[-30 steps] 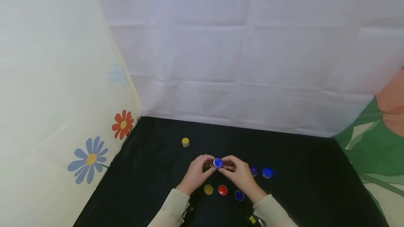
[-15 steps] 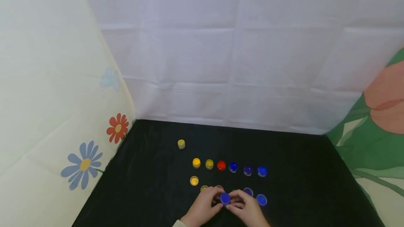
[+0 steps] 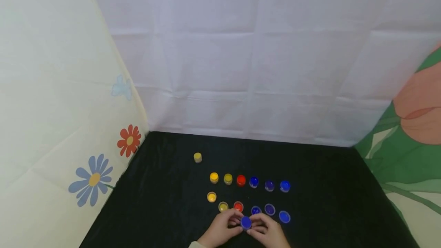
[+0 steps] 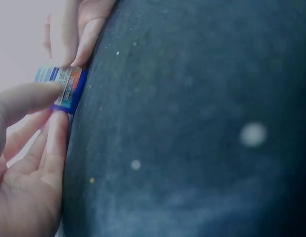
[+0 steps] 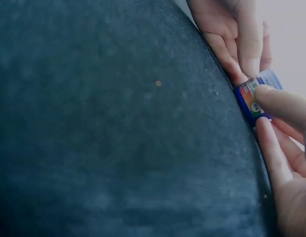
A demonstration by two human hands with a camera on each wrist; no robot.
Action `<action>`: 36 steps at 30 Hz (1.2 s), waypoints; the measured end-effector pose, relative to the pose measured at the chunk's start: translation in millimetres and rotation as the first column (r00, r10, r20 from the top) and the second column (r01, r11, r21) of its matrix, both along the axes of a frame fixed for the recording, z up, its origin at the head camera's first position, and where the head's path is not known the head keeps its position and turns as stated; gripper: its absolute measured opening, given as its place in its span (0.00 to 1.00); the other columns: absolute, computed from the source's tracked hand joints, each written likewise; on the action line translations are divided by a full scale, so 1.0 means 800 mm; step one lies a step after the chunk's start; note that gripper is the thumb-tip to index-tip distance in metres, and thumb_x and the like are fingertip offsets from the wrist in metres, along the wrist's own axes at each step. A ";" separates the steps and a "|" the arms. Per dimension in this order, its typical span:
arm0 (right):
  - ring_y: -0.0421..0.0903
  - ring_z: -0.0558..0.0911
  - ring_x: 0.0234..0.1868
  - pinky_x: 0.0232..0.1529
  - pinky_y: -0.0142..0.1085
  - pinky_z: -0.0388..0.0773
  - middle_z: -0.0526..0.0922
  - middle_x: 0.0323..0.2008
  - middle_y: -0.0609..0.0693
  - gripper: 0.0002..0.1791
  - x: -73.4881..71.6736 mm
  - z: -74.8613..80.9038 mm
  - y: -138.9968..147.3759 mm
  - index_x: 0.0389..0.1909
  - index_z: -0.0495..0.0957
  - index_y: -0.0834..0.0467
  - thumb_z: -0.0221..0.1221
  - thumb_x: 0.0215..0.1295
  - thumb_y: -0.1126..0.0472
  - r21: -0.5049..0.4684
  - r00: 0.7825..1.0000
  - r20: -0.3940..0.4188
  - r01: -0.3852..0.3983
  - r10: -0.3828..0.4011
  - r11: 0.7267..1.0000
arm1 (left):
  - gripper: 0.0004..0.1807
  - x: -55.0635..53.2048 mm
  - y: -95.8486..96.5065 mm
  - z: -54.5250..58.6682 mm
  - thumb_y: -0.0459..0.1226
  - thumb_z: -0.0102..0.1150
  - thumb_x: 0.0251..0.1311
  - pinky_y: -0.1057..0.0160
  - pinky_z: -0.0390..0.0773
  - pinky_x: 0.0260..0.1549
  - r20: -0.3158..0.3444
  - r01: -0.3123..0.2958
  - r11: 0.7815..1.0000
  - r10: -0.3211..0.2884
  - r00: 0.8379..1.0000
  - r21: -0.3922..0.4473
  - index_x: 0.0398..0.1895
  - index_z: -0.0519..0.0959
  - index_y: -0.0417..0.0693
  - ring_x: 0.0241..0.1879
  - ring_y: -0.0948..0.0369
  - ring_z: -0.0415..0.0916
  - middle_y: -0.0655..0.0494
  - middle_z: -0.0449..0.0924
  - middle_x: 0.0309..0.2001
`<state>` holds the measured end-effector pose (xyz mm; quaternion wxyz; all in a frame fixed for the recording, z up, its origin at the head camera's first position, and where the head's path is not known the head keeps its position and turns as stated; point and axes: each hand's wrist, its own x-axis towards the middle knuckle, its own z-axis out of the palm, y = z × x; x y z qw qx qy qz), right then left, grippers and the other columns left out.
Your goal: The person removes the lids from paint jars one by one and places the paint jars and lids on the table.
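A small paint pot (image 3: 246, 223) with a blue top is pinched between my two hands, just in front of the nearer row of round pieces. My left hand (image 3: 224, 227) grips its left side with thumb and fingers, and my right hand (image 3: 270, 230) holds the opposite side. In the left wrist view the pot (image 4: 68, 89) lies sideways, showing a printed label and a blue end, with the left thumb (image 4: 31, 98) across the label. From the right wrist view, the right thumb (image 5: 281, 103) presses on the label too.
A row of small paint pots (image 3: 241, 180) in yellow, olive, red, blue and purple stands on the black cloth (image 3: 165, 202). Nearer me lie pale-rimmed round lids (image 3: 211, 197) in similar colours. One yellow-topped pot (image 3: 198, 157) stands apart at the back left. White sheeting (image 3: 206, 68) rises behind.
Both hands have drawn the pot from above the back row toward me, uncovering that row. In the last half second they have dropped slightly nearer, exposing the red and blue lids.
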<state>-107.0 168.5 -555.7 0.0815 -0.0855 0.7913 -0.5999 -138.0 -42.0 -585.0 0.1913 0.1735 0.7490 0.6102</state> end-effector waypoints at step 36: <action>0.40 0.83 0.40 0.41 0.29 0.83 0.82 0.44 0.56 0.15 0.012 -0.006 -0.009 0.47 0.81 0.65 0.70 0.61 0.66 0.018 0.993 -0.084 0.087 -0.085 0.996 | 0.14 0.008 0.006 0.008 0.31 0.70 0.60 0.67 0.79 0.45 -0.069 -0.030 0.994 0.023 0.997 -0.106 0.49 0.82 0.50 0.41 0.71 0.75 0.66 0.75 0.40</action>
